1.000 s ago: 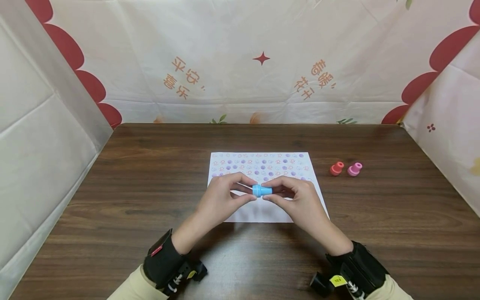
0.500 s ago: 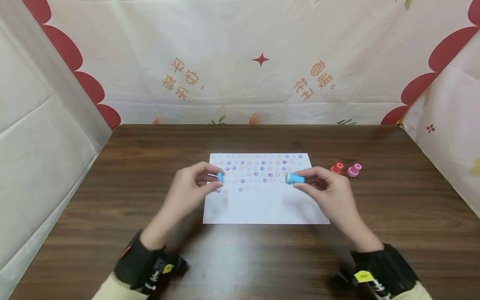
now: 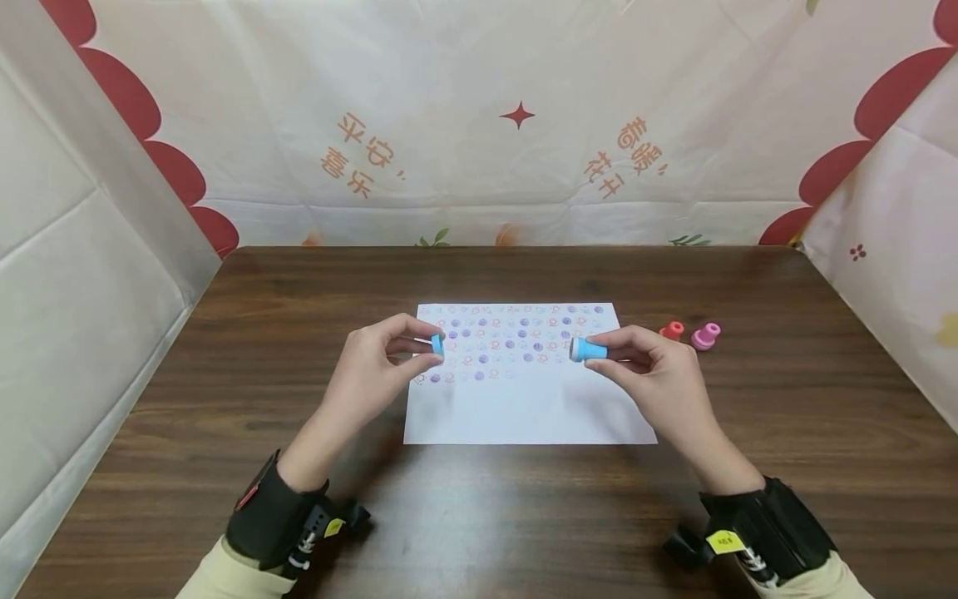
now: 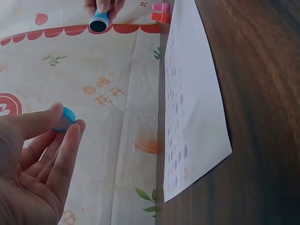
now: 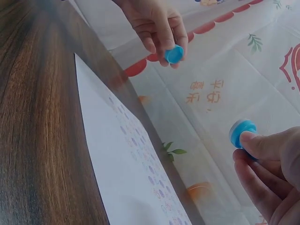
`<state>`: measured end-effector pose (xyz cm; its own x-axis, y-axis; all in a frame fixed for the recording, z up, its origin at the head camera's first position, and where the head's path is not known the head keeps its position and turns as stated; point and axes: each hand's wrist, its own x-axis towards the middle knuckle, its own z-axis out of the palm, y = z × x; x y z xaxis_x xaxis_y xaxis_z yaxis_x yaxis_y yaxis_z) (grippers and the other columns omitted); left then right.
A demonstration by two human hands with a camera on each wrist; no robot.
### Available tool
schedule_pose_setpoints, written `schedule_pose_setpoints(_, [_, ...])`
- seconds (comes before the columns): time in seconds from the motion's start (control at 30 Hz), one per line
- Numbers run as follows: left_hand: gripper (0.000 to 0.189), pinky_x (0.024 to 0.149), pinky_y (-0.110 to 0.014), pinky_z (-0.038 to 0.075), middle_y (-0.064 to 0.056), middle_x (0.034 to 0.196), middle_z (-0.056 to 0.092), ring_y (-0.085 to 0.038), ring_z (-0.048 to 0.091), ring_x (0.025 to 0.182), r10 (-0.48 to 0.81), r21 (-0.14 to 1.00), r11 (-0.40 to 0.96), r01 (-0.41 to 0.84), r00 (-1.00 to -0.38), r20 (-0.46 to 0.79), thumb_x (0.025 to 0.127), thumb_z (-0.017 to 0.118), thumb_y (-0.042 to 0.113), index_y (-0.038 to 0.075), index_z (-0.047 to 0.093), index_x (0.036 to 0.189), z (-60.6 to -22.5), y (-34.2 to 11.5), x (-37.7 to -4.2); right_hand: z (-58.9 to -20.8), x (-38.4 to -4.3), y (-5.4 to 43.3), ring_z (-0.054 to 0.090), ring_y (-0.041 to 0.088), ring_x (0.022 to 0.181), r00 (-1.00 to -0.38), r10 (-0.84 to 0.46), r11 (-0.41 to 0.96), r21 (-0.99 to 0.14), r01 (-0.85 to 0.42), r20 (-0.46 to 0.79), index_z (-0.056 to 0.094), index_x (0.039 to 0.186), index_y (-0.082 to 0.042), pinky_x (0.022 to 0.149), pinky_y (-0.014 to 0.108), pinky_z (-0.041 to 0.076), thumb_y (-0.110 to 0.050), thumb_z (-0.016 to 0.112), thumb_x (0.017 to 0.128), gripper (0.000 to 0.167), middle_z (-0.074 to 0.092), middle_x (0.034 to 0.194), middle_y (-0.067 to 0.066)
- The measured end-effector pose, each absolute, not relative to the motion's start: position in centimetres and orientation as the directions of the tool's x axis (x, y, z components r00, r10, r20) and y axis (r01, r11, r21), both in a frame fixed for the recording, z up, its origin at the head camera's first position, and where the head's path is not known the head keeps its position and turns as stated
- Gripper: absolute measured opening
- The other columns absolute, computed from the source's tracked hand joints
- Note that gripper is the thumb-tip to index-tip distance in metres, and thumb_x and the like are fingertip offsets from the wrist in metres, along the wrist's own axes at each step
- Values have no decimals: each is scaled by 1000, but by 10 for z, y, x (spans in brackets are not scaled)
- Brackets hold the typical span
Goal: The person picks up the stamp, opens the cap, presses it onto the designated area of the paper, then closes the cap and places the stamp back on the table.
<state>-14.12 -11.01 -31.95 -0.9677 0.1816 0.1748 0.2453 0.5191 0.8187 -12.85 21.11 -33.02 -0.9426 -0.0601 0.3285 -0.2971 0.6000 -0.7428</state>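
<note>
My left hand (image 3: 380, 356) pinches a small round blue cap (image 3: 437, 344) between thumb and fingers, above the left edge of a white sheet of paper (image 3: 524, 412). The hollow inside of the cap (image 5: 174, 55) shows in the right wrist view. Over the sheet's right side, my right hand (image 3: 653, 366) holds a blue stamp (image 3: 589, 349) by its narrow handle. Its wide end points left, and a dark round face shows on the stamp (image 4: 98, 24) in the left wrist view. Rows of small purple, red and pale blue prints cover the paper's upper part.
Behind my right hand, a red stamp (image 3: 672, 330) and a pink stamp (image 3: 706, 337) stand on the brown wooden table (image 3: 479, 507). A pale printed cloth (image 3: 449, 125) hangs along the back and sides.
The blue cap has come off the blue stamp. Both hands have moved apart, the left one leftward with the cap and the right one rightward with the stamp.
</note>
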Motion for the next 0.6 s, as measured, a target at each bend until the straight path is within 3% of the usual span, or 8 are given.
schedule_pose_setpoints(0.33, [27,78,-32,61,-7,107,76,-19,75,94,180,815,517,261,-964,195,84,80,10,10,71,110,-321,-115,-141,-332,-129,210,65,-8,77,-947,-75,582,-757,-297,313,74,103,-3,71,8,55,-5,79,83,21,76,98,15])
schedule_pose_setpoints(0.6, [27,76,-29,60,-7,104,77,-19,75,93,173,823,509,253,-966,190,85,79,10,10,71,111,-322,-117,-139,-332,-128,209,65,-9,78,-950,-75,579,-763,-288,302,74,105,-2,71,9,55,-5,78,84,22,76,100,16])
